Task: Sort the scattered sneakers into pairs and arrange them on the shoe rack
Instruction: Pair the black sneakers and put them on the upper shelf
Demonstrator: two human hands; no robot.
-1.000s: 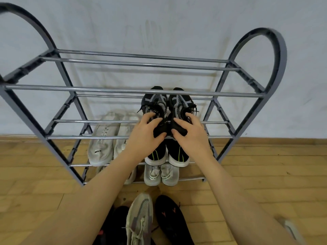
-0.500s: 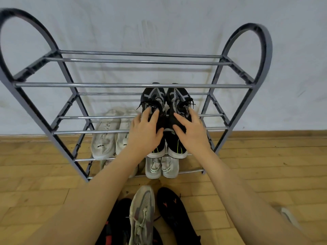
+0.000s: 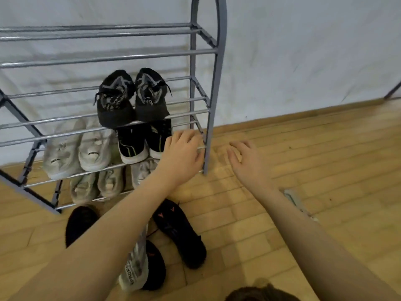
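Note:
A grey metal shoe rack (image 3: 213, 88) stands against the white wall. A black-and-grey sneaker pair (image 3: 132, 98) sits on its middle shelf, heels toward me. Below it are a black pair with white soles (image 3: 143, 142) and a white pair (image 3: 76, 148). More pale sneakers (image 3: 97, 185) fill the bottom shelf. My left hand (image 3: 182, 155) hovers in front of the rack's right front post, fingers loosely curled, holding nothing. My right hand (image 3: 245, 161) is over the floor to the right, fingers relaxed and empty. On the floor lie a grey sneaker (image 3: 135, 266) and black sneakers (image 3: 180, 233).
Wooden floor spreads to the right of the rack. A pale shoe (image 3: 297, 203) is partly hidden behind my right forearm. Another black shoe (image 3: 79, 222) lies left of my left arm. A dark leg of another frame (image 3: 392, 92) shows at the far right.
Both hands let go of the black-and-grey pair and pulled back down and right. My view swung right, so the rack now sits at the left.

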